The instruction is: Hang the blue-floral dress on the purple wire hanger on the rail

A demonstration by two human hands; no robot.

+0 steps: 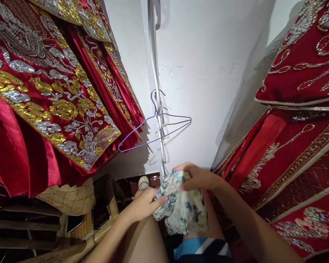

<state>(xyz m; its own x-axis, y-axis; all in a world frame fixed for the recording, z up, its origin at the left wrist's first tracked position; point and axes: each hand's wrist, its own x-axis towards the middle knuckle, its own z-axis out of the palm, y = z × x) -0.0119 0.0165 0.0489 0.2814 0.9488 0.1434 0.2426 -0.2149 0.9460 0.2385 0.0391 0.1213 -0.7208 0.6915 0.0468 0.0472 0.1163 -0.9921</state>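
A bunched cloth (181,208), white with a blue, green and yellow floral print, is held over my lap. My left hand (149,201) grips its left edge, with the thumb lying on top of the fabric. At its upper right, my right hand (193,177) is closed on the cloth, and some of its fingers are hidden by the fabric. Beyond both hands, a thin purple hanger (153,140) hangs with nothing on it, hooked at a white metal strip (155,73) on the wall.
Red garments with gold and silver embroidery (64,109) hang at the left. More red beaded garments (304,80) hang at the right, near my right arm. At lower left is a wooden chair (113,208) with a phone (75,223). A pale clog (144,182) shows on the floor.
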